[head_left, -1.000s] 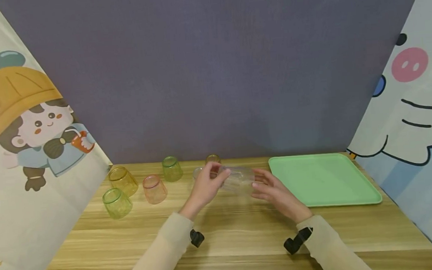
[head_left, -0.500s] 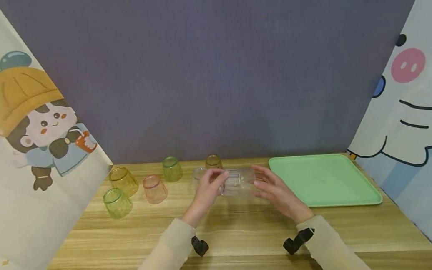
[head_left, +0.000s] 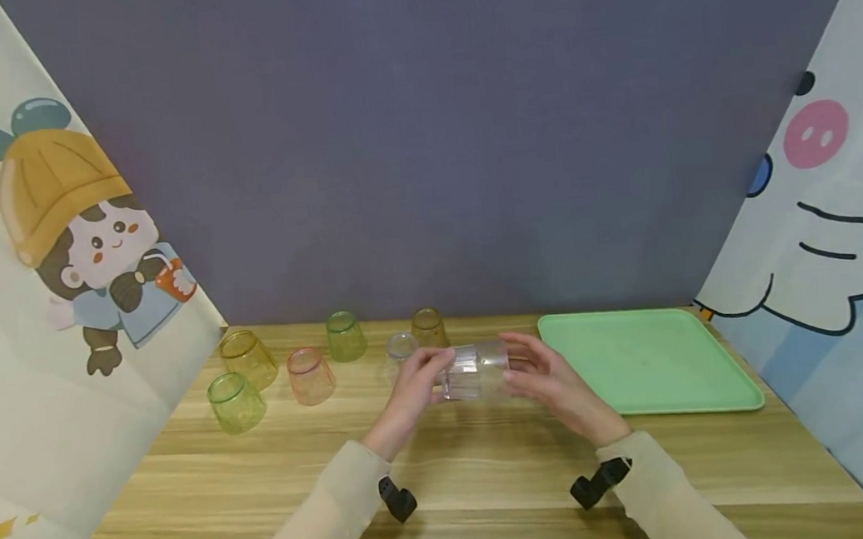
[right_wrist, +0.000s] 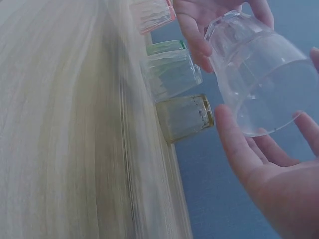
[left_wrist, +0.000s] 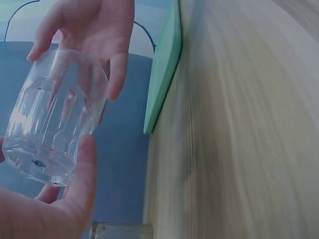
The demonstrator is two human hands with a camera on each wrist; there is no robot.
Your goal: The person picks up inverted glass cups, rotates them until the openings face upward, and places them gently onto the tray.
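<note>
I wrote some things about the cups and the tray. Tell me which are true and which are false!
1. Both hands hold one clear cup. True: the left hand and the right hand hold it between them, above the table.
2. The green tray has cups on it. False: nothing lies on it.
3. The coloured cups stand on the person's left side. True: among them are a pink cup and a yellow-green cup.
4. The clear cup is full of juice. False: no drink shows in it.
5. The tray is blue. False: it is green.
</note>
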